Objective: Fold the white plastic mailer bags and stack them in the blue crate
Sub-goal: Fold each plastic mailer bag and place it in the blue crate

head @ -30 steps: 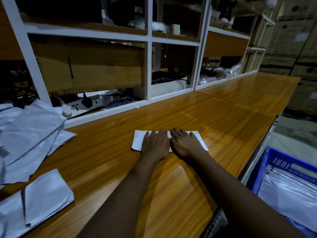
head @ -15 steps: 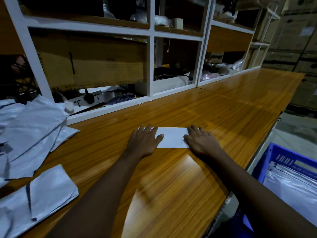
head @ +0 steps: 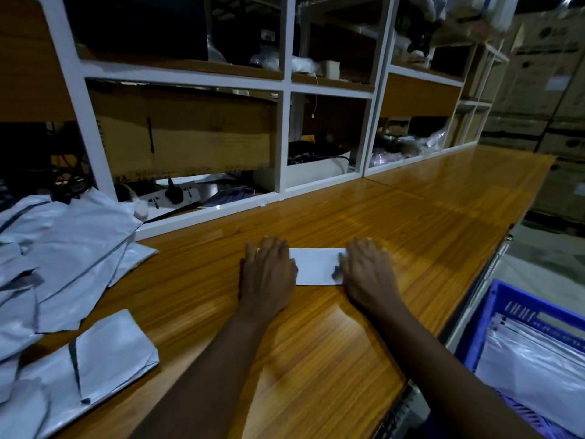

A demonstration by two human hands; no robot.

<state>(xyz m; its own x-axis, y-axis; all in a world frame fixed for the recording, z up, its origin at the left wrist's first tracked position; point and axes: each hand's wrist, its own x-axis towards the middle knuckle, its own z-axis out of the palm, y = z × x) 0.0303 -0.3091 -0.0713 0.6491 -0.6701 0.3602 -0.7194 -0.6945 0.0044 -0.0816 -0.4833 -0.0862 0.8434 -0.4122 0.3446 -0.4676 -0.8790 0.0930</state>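
Wooden surface (head: 316, 359), long and glossy, backed by white shelving (head: 285, 137) that holds a cardboard box (head: 190, 134) and a power strip (head: 171, 194). Item: white mailer bag (head: 316, 266), folded to a narrow strip, lying flat mid-surface. Left hand (head: 269, 274): flat, fingers together, pressing the strip's left end. Right hand (head: 367, 274): flat, fingers slightly spread, pressing the right end; somewhat blurred. Pile of unfolded bags (head: 72, 248) at left, with one folded bag (head: 117, 353) near left. Blue crate (head: 484, 315) near right, beyond the surface edge, holding stacked white bags (head: 538, 359).
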